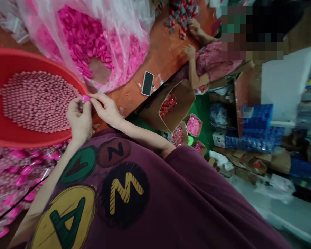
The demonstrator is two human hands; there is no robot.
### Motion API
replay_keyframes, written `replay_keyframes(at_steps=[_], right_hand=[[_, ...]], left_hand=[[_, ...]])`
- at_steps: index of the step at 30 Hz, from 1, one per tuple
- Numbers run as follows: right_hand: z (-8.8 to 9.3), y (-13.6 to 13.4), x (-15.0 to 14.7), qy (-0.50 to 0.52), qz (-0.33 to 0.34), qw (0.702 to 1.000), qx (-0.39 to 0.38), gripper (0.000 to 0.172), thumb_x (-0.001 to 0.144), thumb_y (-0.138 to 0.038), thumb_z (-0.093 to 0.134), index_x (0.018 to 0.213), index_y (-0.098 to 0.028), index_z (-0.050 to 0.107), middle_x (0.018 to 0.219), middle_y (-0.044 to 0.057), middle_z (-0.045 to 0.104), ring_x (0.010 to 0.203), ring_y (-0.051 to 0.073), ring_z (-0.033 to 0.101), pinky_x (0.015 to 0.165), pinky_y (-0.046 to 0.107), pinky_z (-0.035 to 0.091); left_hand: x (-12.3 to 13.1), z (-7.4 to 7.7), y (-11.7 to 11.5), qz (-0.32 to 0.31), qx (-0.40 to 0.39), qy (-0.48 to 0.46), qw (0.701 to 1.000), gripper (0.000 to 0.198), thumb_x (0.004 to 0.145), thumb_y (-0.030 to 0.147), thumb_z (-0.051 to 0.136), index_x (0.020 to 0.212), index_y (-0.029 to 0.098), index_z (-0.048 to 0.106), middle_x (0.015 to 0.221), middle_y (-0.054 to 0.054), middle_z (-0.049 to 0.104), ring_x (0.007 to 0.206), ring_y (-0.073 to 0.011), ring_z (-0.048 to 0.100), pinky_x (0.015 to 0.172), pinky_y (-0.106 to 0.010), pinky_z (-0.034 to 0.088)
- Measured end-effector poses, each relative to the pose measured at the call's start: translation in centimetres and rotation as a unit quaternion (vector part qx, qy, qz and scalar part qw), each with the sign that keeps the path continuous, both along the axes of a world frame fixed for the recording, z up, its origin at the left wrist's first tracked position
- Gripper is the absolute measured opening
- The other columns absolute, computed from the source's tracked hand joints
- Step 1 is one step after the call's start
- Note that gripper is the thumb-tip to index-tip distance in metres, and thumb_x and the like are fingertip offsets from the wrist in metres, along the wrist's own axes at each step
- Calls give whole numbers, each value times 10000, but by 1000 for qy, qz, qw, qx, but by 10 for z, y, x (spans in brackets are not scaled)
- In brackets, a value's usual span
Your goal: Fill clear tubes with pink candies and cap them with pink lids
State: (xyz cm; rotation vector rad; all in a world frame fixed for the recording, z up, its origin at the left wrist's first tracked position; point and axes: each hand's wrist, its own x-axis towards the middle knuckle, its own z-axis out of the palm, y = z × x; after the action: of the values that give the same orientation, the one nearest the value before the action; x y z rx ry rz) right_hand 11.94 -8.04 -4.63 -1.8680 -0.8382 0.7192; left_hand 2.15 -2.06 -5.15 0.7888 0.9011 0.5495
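Observation:
My left hand (79, 118) and my right hand (106, 109) meet at the rim of a red basin (5, 136). Both pinch a small pink cap piece (85, 98) between their fingertips. The basin holds a heap of small dusty-pink rounded pieces (37, 101). Behind it, a clear plastic bag (93, 41) is full of bright pink caps. My maroon shirt with round letter patches fills the bottom of the view.
A phone (147, 83) lies on the brown table. Across the table another person's hands (190, 52) work by red and dark pieces (181, 14). Open cardboard boxes (168, 105) of red and pink parts stand on the green floor. Bagged pink items (12, 173) lie at left.

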Motion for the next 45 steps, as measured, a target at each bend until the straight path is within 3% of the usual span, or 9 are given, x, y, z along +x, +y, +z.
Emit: replay_keyframes(at_steps=[2,4,10,18,23,27,34,40,45], right_hand=[[2,-5,-2,7,36,999,24,249,1066,-162,557,1222,-141,751,1248,53,772,1179,120,697,1136,271,549],[1,-12,2,21,48,998,38,267,1050,-169,531,1174,-187,767,1220,62,781,1175,155,707,1131,329,568],[-7,-13,18,77,51,993,70,417,1011,-514,629,1290,-211,694,1206,90,775,1056,205,744,1041,441,630],[-3,-1,12,48,68,990,115,550,967,-621,682,1360,-276,512,1199,74,678,1041,188,710,975,406,637],[5,13,15,38,162,981,97,499,995,-600,641,1360,-265,588,1282,92,686,1066,211,707,1015,478,628],[16,16,7,-5,235,970,65,459,1055,-547,542,1409,-271,638,1314,93,706,1151,225,698,1073,512,605],[23,21,-5,-93,344,933,60,361,1034,-369,552,1332,-200,664,1159,115,712,1078,244,696,1023,508,612],[16,28,-15,-173,422,890,10,756,780,-303,807,1469,-170,525,1377,176,613,1344,390,562,1187,681,475],[6,34,-17,-207,441,873,19,723,793,-244,739,1468,-118,512,1333,207,625,1288,408,574,1163,702,472]], left_hand=[[-2,8,-2,44,-5,5,999,157,890,260,839,926,236,688,815,39,676,641,-76,595,558,-179,492],[-3,16,-4,37,-47,-6,998,176,862,253,860,840,199,694,723,43,647,591,-57,565,567,-169,483],[-10,23,2,62,-52,-53,995,247,836,230,880,1038,183,746,897,9,768,752,-82,689,747,-196,556],[-36,31,-3,108,-68,-38,991,80,906,180,776,965,159,727,833,4,751,624,-72,642,610,-196,492],[-55,39,-1,110,-10,-17,994,150,873,157,788,1017,147,745,782,20,730,606,-66,590,615,-194,485],[-66,43,-2,105,-11,-8,994,173,850,152,799,1019,139,762,817,9,741,662,-75,611,638,-193,495],[-65,46,-11,195,-55,24,979,105,849,82,772,942,130,764,791,12,730,646,-68,603,643,-191,490],[-60,51,-13,236,-122,34,964,14,942,138,717,948,134,729,721,19,682,571,-73,568,566,-207,443],[-56,47,-15,268,-127,43,954,71,930,130,735,994,153,715,765,24,707,619,-83,630,619,-206,496]])
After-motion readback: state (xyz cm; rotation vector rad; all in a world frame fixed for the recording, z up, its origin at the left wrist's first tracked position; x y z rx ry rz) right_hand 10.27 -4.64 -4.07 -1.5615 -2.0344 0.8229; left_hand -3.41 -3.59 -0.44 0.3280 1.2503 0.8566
